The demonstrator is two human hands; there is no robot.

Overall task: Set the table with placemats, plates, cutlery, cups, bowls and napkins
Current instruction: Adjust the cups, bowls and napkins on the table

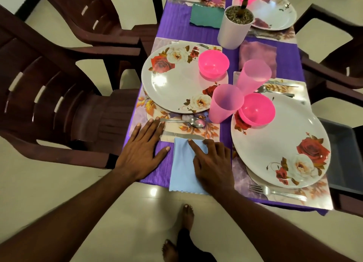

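Observation:
A light blue napkin (181,167) lies on the purple tablecloth (177,29) at the near table edge, overhanging it slightly. My right hand (211,163) rests on the napkin with the index finger stretched out along it. My left hand (142,150) lies flat on the cloth just left of the napkin, fingertips touching the floral placemat (155,106). A knife (182,135) and spoon (193,122) lie on that mat below a rose-patterned plate (172,85). A pink bowl (213,63) and pink cup (225,103) stand by the plate.
A second plate (284,149) with a pink bowl (256,109), cup (252,76) and fork (275,192) sits to the right. A white plant pot (233,29), purple napkin (257,54) and teal napkin (206,16) lie farther back. Dark brown chairs (59,81) flank the table. A grey bin (341,153) stands at right.

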